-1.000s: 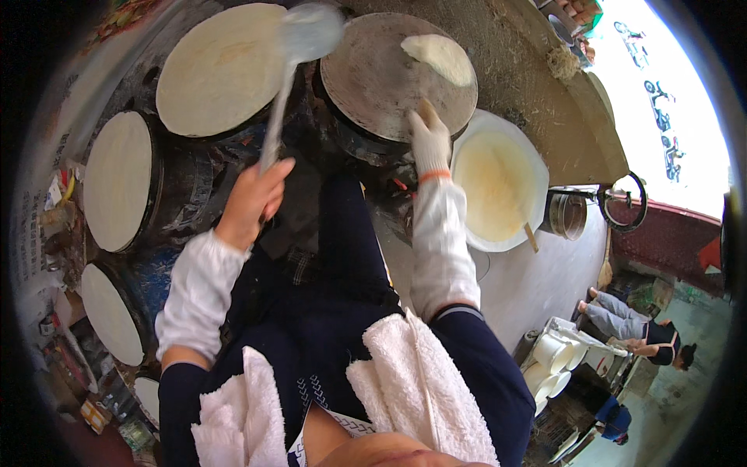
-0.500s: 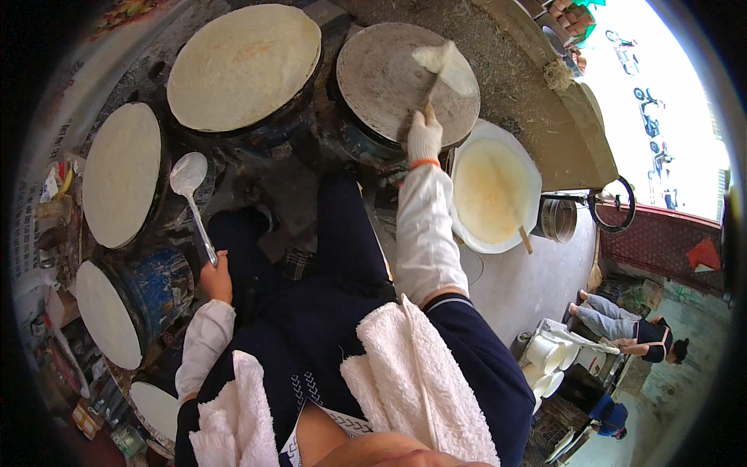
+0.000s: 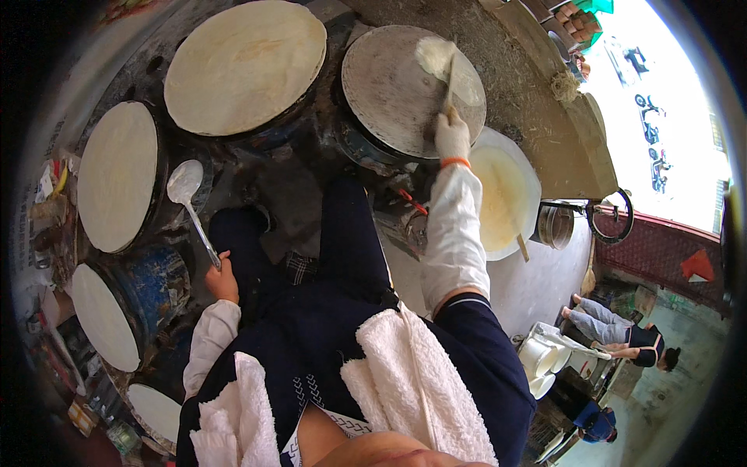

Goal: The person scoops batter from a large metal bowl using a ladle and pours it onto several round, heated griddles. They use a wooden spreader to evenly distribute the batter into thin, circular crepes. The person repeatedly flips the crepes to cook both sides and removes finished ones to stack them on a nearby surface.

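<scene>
My left hand (image 3: 222,282) is closed around the handle of a metal ladle (image 3: 185,184), whose bowl is coated with pale batter. My right hand (image 3: 452,137), in a white glove with an orange band at the wrist, grips a thin flat scraper (image 3: 449,92). Under the scraper lies a round griddle (image 3: 385,97) with a mostly bare grey-brown surface. A patch of wet batter (image 3: 433,56) sits on its far right part, touching the blade, with a smear to the right. The fingertips of the right hand are partly hidden by the glove and the angle.
Pale round flatbreads (image 3: 245,66) cover several more griddles curving to the left. A wide white basin of batter (image 3: 500,198) with a stick (image 3: 523,247) stands below my right forearm. Two people (image 3: 622,331) are at the far right, near white buckets (image 3: 541,359).
My right hand has moved to the right, and the scraper now stands more upright and edge-on. The batter patch has shifted and spread. My left hand and ladle hardly moved.
</scene>
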